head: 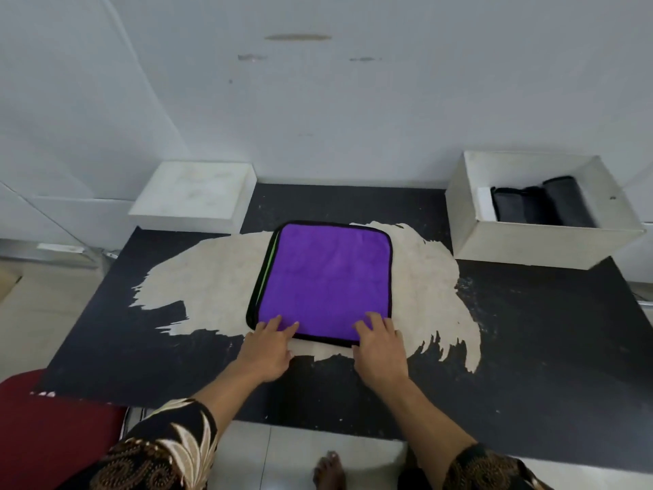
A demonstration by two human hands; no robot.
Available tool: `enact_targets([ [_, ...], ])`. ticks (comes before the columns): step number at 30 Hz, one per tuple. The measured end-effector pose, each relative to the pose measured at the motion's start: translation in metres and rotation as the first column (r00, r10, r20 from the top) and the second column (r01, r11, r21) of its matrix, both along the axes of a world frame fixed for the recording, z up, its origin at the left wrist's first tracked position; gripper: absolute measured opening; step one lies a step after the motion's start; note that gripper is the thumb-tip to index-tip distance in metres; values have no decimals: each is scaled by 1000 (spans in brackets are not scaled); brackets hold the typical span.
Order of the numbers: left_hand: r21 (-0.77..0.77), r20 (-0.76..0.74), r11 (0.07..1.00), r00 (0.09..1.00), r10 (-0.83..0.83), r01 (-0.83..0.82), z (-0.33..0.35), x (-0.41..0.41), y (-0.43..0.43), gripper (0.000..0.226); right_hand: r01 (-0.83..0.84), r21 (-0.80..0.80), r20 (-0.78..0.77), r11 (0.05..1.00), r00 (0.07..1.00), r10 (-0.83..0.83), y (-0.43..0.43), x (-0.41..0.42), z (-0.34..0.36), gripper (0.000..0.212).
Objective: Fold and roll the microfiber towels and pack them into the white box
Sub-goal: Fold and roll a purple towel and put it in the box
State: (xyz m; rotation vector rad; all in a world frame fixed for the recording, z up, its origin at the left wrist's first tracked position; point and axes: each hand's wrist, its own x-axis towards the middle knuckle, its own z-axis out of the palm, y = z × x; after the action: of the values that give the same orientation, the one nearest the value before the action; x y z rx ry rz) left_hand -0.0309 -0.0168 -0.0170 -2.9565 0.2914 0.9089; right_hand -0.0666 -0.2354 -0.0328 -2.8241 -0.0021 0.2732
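A low black table [512, 348], its top worn to pale patches in the middle, stands against a scuffed white wall [353, 100]. The purple towel [325, 281] lies flat at centre. At its six o'clock edge the left hand [270, 348] and right hand [380, 348] press down, fingers spread, gripping nothing. At two o'clock the white box [551, 242] holds dark rolled towels [540, 203]; its lid [194, 196] sits at ten o'clock.
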Motion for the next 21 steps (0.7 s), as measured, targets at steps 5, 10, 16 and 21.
enact_targets([
  [5,-18,3,998,998,-56,56,-3,2,8,61,19,-53,2,998,1000,-19,-1,-2,-7,30],
  [10,-27,29,998,998,-54,55,-7,-2,5,63,47,-41,57,998,997,-44,-1,6,-7,20],
  [16,-53,128,996,990,-63,70,-5,1,5,58,-7,-84,30,996,1000,9,2,8,-5,28],
  [21,-181,323,981,946,-4,66,-5,5,-12,72,99,8,94,995,991,-99,7,19,4,22],
])
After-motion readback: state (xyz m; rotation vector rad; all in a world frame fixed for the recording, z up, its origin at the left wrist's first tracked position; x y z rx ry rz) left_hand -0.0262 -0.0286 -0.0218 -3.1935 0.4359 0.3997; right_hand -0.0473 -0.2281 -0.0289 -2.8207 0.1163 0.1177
